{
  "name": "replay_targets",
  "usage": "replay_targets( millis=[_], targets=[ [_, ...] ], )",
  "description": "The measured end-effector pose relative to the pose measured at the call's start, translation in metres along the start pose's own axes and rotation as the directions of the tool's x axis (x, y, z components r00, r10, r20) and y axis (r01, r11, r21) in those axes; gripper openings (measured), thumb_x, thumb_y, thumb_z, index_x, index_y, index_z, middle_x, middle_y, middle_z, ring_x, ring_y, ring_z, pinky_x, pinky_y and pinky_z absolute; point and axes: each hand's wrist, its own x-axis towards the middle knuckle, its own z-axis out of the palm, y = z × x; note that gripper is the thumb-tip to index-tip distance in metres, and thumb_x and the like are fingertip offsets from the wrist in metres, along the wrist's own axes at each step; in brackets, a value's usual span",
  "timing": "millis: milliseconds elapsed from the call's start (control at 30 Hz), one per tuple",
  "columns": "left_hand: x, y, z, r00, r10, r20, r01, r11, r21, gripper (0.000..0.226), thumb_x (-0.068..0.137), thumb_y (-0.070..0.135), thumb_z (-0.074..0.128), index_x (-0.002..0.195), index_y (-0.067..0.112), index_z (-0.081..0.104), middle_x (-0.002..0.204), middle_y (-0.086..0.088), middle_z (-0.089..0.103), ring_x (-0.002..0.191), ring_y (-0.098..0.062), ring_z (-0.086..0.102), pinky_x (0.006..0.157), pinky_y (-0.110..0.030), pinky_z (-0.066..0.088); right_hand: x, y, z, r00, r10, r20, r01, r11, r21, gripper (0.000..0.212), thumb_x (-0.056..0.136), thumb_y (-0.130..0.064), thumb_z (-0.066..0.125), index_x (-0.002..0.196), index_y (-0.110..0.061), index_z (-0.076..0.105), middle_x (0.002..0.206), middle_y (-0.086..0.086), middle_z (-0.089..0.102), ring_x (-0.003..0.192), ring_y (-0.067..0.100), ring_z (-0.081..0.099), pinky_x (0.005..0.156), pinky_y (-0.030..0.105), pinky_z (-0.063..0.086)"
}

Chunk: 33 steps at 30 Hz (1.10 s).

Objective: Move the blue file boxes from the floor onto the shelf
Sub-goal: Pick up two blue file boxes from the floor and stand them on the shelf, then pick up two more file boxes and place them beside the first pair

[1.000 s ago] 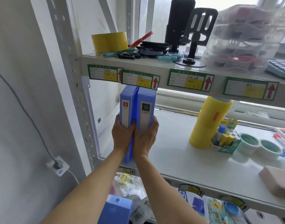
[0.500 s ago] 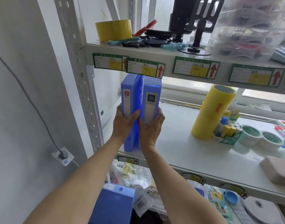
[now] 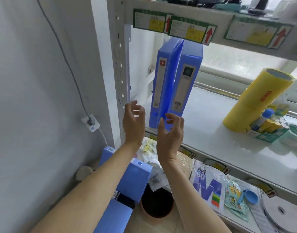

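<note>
The white shelf [image 3: 203, 132] takes up most of the view, with a second board above it carrying green-and-yellow labels [image 3: 192, 31] with red arrows. Two blue file boxes [image 3: 176, 84] stand upright at the shelf's left end, spines outward, pressed together at the top and splayed slightly at the bottom. Below the shelf and to its left, more blue boxes [image 3: 127, 184] lie on the floor, partly hidden by the forearms. A yellow tape stack [image 3: 255, 100] leans farther right on the shelf, with a carton of glue sticks [image 3: 269, 126] just beside it. In front of the standing boxes, both hands are released, fingers spread and curled: the left hand [image 3: 133, 121] is apart from them, the right hand [image 3: 171, 132] just before their lower edge, contact unclear.
</note>
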Motion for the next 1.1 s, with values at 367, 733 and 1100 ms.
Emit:
replay_targets(
  millis=[367, 733, 1100],
  targets=[
    [-0.092, -0.174, -0.13, 0.745, -0.566, -0.354, 0.637, 0.76, 0.126, 0.035, 0.092, 0.013, 0.044, 0.124, 0.006, 0.056, 0.116, -0.012, 0.064, 0.089, -0.022, 0.056, 0.075, -0.033, 0.042, -0.113, 0.082, 0.057, 0.368, 0.338, 0.866, 0.31, 0.834, -0.457, 0.037, 0.099, -0.026, 0.05, 0.132, -0.012, 0.054, 0.137, 0.01, 0.047, 0.123, 0.033, 0.051, 0.1, 0.045, 0.038],
    [-0.161, -0.323, -0.198, 0.223, -0.822, -0.524, 0.963, 0.269, -0.011, 0.054, 0.09, 0.029, 0.053, 0.136, 0.004, 0.044, 0.133, -0.024, 0.05, 0.108, -0.043, 0.06, 0.089, -0.055, 0.053, -0.156, 0.175, 0.128, 0.116, 0.395, 0.911, 0.626, 0.683, -0.376, 0.024, 0.095, -0.016, 0.048, 0.116, -0.005, 0.055, 0.124, 0.015, 0.049, 0.108, 0.036, 0.054, 0.08, 0.038, 0.037],
    [-0.203, -0.397, -0.224, -0.061, -0.799, -0.599, 0.988, 0.036, -0.149, 0.084, 0.089, 0.053, 0.055, 0.141, -0.007, 0.027, 0.133, -0.028, 0.047, 0.116, -0.043, 0.053, 0.084, -0.045, 0.047, -0.147, 0.236, 0.186, 0.282, 0.546, 0.789, 0.512, 0.61, -0.604, 0.071, 0.093, -0.049, 0.058, 0.142, -0.003, 0.037, 0.142, 0.016, 0.045, 0.13, 0.035, 0.049, 0.099, 0.046, 0.043]
  ],
)
